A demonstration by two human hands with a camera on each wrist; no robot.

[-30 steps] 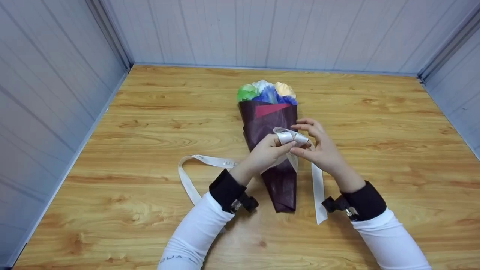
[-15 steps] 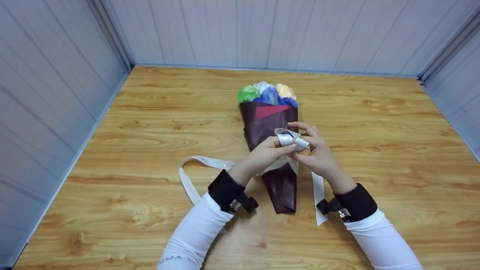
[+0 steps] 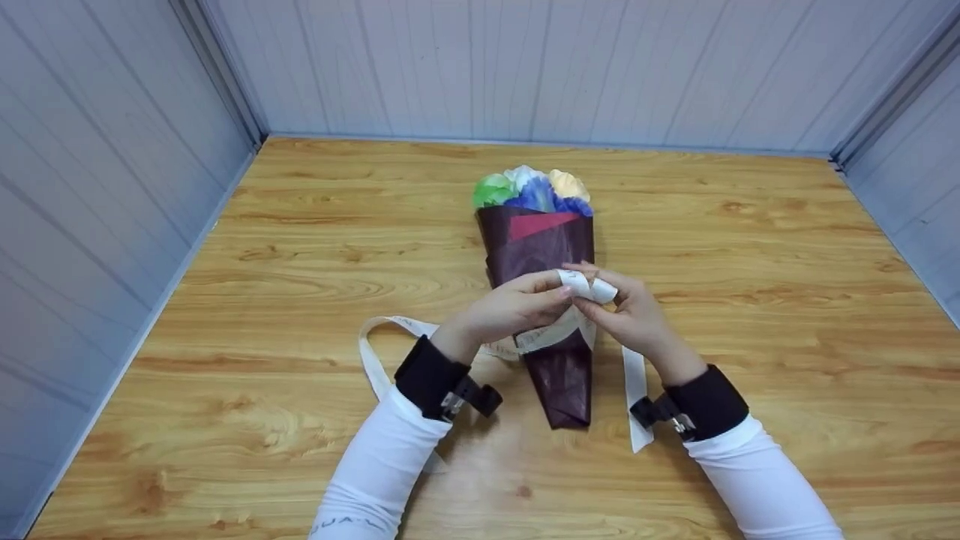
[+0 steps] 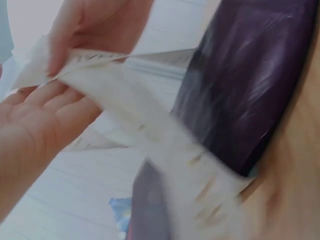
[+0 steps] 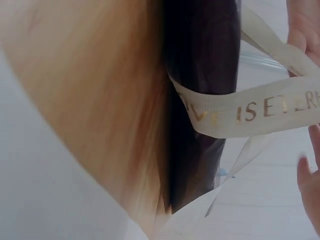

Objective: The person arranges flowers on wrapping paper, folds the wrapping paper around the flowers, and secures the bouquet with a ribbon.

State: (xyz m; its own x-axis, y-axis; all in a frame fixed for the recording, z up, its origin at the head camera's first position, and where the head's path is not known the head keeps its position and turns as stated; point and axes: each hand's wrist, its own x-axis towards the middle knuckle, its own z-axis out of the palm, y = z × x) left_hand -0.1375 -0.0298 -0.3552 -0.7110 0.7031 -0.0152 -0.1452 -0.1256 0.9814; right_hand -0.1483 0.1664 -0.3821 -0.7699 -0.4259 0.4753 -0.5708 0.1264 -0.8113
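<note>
A bouquet of artificial-looking flowers [image 3: 534, 192] lies on the table in dark purple wrapping paper [image 3: 544, 251]. White ribbon [image 3: 574, 283] loops over its narrower middle, and gold lettering shows on the ribbon [image 5: 255, 111] in the right wrist view. With thumb and fingers my left hand [image 3: 514, 307] pinches a ribbon loop above the wrapping. Close against it, my right hand [image 3: 634, 311] pinches the other side of the same looped ribbon. In the left wrist view a ribbon band [image 4: 150, 130] stretches from the fingers down past the paper. The fingers partly hide the crossing of the ribbon.
One long ribbon tail [image 3: 371, 352] curves over the wooden table [image 3: 225, 420] to the left, passing under the left forearm. A shorter tail [image 3: 636, 401] hangs down right of the bouquet. Pale panel walls [image 3: 480, 67] stand behind and at both sides.
My right hand has moved left and a little down, its spread fingers closing on the ribbon. My left hand has shifted slightly left, and the raised upper ribbon loop has flattened between the hands.
</note>
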